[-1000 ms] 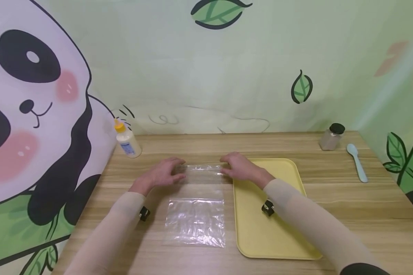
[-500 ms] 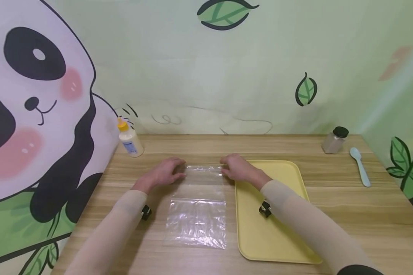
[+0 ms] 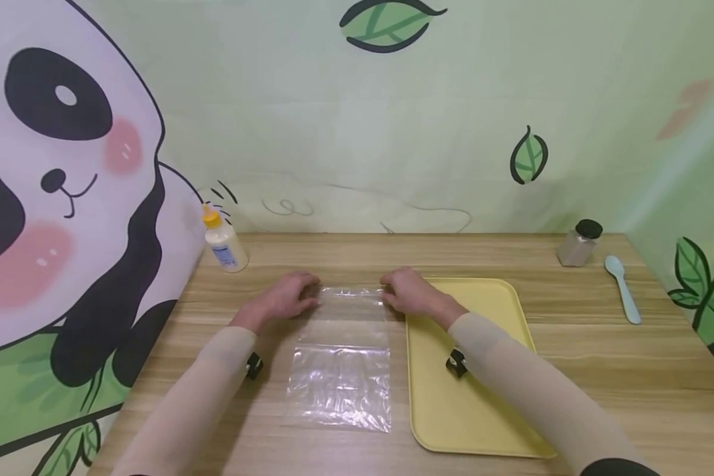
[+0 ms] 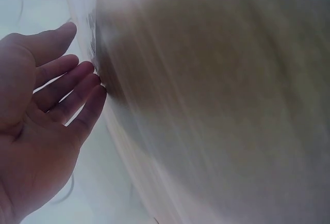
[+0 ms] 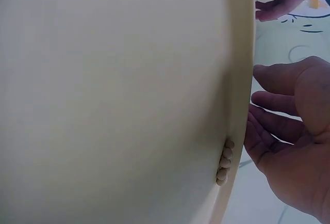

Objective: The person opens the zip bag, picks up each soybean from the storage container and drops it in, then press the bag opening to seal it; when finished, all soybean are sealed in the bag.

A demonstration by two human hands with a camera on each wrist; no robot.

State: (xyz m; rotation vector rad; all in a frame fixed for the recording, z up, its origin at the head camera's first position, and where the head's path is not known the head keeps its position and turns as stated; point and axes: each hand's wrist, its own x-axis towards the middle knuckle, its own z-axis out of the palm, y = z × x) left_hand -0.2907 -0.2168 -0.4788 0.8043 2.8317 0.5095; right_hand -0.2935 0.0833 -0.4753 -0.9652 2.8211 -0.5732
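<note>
1. Clear bag [image 3: 340, 387]: flat on the table [image 3: 262, 439], just left of the tray [image 3: 452, 420]; far end lies between the hands.
2. Right forearm passes over the tray; small balls [image 5: 225, 162] against its edge.
3. Left hand [image 3: 282, 296]: thumb apart, fingers loosely bent, nothing gripped; at bag's far left corner.
4. Right hand [image 3: 412, 291]: likewise, at far right corner. Contact with bag: cannot tell.
5. Spoon [image 3: 623, 291], right.
6. Glue bottle [image 3: 226, 248], left; jar [image 3: 576, 246], right; both upright.
</note>
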